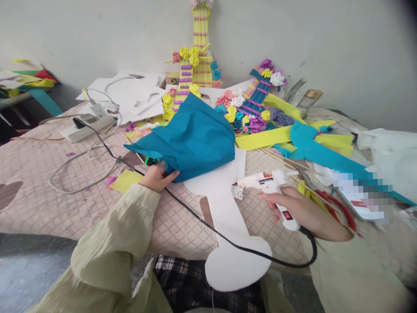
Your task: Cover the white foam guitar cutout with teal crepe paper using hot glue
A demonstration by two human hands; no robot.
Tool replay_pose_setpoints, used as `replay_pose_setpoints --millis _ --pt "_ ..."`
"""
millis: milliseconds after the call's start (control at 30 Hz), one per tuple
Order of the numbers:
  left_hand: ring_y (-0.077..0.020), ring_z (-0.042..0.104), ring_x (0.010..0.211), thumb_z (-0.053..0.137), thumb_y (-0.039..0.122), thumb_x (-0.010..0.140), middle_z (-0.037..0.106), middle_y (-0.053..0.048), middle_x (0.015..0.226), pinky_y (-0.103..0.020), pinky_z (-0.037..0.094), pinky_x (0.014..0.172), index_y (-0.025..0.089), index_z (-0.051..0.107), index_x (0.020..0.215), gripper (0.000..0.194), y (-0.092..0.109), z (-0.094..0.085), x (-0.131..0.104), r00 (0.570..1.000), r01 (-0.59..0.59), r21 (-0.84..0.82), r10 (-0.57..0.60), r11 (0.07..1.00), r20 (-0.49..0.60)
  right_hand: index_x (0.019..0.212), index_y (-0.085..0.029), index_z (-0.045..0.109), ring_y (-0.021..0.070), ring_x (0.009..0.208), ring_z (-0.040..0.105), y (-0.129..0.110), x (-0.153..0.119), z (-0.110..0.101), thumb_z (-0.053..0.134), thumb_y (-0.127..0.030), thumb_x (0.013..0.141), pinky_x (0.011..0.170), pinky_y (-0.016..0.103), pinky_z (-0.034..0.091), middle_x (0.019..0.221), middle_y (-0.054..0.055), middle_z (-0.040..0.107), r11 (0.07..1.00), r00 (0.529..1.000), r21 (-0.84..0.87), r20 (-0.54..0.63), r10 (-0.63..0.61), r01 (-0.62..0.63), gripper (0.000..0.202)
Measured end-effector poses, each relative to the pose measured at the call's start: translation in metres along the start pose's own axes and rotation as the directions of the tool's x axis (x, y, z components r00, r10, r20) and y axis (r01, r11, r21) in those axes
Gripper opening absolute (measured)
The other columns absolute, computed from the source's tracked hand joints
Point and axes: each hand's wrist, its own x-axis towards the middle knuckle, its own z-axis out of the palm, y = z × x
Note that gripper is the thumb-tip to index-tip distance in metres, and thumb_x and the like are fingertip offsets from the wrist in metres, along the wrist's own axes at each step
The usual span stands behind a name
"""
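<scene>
My left hand (158, 177) is closed on the near edge of a blue crepe paper sheet (197, 138). The sheet is raised and folded over the upper part of a white guitar-like cutout (227, 215), covering it. My right hand (288, 203) grips a white hot glue gun (273, 184) by its handle. Its nozzle points left, close above the cutout's edge; I cannot tell whether it touches. The gun's black cord (211, 227) runs across the cutout and past my left hand. A small green and black thing (150, 161) shows beside the sheet's left corner.
A power strip (87, 128) with plugs and loose cables lies left. Behind are white offcuts (138, 102) and paper-flower guitars (202, 42) by the wall. Blue and yellow paper strips (300, 137), red-handled scissors (343, 211) and a blurred phone (360, 201) lie right.
</scene>
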Motion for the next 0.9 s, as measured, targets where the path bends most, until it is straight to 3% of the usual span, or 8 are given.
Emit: replay_pose_setpoints --millis 467,900 --pt "-0.0074 0.029 0.035 0.055 0.042 0.069 0.031 0.005 0.034 -0.026 0.02 0.04 0.021 0.027 0.043 0.044 0.0 0.0 0.0 1.0 0.011 -0.008 -0.011 1.0 -0.004 0.053 -0.018 0.047 0.0121 0.049 0.052 -0.016 0.005 -0.004 0.048 -0.041 0.072 0.045 0.021 0.04 0.051 0.001 0.053 0.988 0.989 -0.056 -0.022 -0.143 0.142 0.03" --pt "-0.008 0.03 0.035 0.054 0.044 0.068 0.032 0.004 0.035 -0.026 0.02 0.041 0.021 0.028 0.042 0.044 0.0 0.0 0.0 0.999 0.032 -0.004 -0.032 0.999 0.005 0.051 -0.018 0.048 0.0111 0.044 0.05 -0.018 0.012 -0.003 0.051 -0.039 0.072 0.042 0.02 0.038 0.046 0.0 0.052 0.991 0.989 -0.005 -0.055 -0.137 0.137 0.029"
